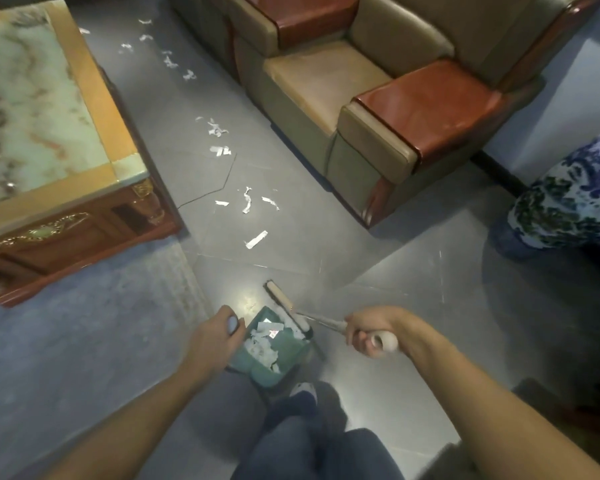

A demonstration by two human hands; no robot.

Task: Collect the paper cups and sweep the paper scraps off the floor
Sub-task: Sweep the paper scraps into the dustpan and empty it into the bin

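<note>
**White scraps on grey floor**

White paper scraps [246,202] trail across a grey tiled floor [378,271], with more heaped in a teal dustpan [284,355]. The cream-headed broom [284,306] has a pale handle. Nearby stand a green-marbled, orange-bordered worktop [32,98], an olive armchair [326,95] with red-brown arms, and a blue-and-white patterned vase [568,195].

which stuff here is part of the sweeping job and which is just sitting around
Part of the job: paper scraps on the floor, green dustpan, broom, left hand on the dustpan handle, right hand gripping the broom.

Just there: coffee table, armchair, patterned vase.
</note>
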